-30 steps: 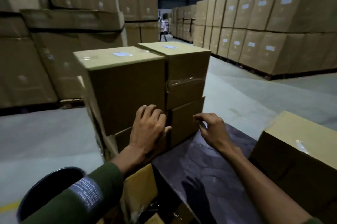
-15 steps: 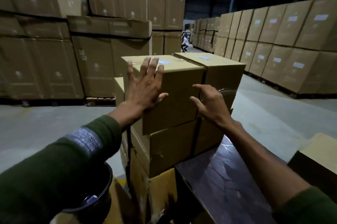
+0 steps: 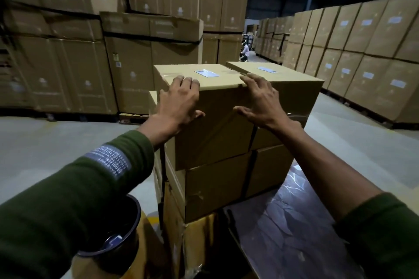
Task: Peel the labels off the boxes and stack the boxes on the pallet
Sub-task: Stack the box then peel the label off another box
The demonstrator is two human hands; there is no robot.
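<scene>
A stack of brown cardboard boxes stands in front of me. On the upper left sits the top box, with a pale label on its lid. My left hand lies on its near face, fingertips hooked over the top left edge. My right hand is spread at the box's right corner, fingers reaching onto the top edge. Beside it stands a second top box carrying its own label. More boxes lie beneath them.
A dark round bucket sits at my lower left. A dark shiny sheet covers the surface at my lower right. Walls of stacked cartons stand left and right. A person crouches far down the aisle.
Both hands have climbed from the lower boxes up to the top edge of the upper left box. My view has risen and come closer.
</scene>
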